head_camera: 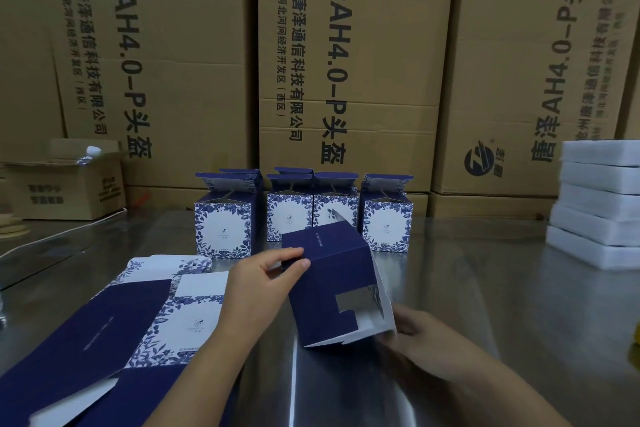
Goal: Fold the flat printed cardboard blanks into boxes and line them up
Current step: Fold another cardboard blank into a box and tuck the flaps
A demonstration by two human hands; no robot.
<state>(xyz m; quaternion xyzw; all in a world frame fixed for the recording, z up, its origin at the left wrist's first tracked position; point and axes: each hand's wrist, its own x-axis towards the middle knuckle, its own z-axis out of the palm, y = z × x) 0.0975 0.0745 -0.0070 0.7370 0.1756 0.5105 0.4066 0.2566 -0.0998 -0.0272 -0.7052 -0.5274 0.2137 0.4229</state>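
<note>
Head: L hand (252,291), R hand (415,336) hold half-folded box (329,274); bottle (88,153) in carton (69,191).

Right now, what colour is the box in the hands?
The box is navy blue outside; head view.

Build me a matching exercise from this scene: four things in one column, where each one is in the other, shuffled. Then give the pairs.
Things
1. half-folded box
2. flat blanks
3. white foam slabs
4. finished boxes

Places
a. stacked at the right edge of the table
b. lying flat, near left
c. standing at the back, top flaps up
d. held by left hand and right hand

Pairs: 1-d, 2-b, 3-a, 4-c
</note>
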